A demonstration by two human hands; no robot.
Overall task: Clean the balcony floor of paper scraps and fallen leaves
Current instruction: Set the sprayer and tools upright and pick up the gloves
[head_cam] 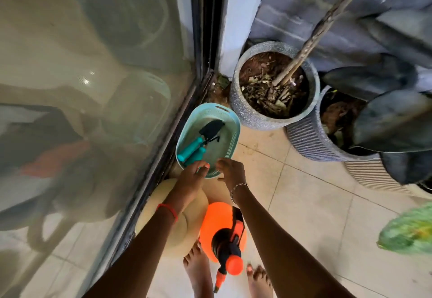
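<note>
**Item 1.** My left hand [192, 177]. Red thread at the wrist. Thumb and fingers are curled on the near rim of the teal basket [233, 131], pinching it.

**Item 2.** My right hand [231, 171]. Chain bracelet at the wrist. Fingers are bent down over the same near rim, just beside the left hand, gripping it.

**Item 3.** Teal basket. Oval, with a slotted wall, just beside the glass door [93, 75]. I cannot tell whether it rests on the floor or is lifted. Contents: a black-bladed trowel [210, 129] and a second tool, both teal-handled, lying side by side.

**Item 4.** Leaf litter [218, 86], the task's thing. A small patch of leaves and soil on the floor in the corner between the door and the speckled pot [252, 113], beyond the basket, apart from both hands.

**Item 5.** Speckled pot. The soil is covered with dry leaves, and a woody stem leans out.

**Item 6.** Ribbed pot [311, 143]. Just right of the speckled pot, with broad dark leaves hanging over it.

**Item 7.** Straw hat [173, 230]. On the floor under my left forearm.

**Item 8.** Orange sprayer [217, 220]. Just beside the hat, in front of my bare feet.

**Item 9.** Tiled floor [315, 204]. Pale, with a blurred green object at its right edge.
</note>
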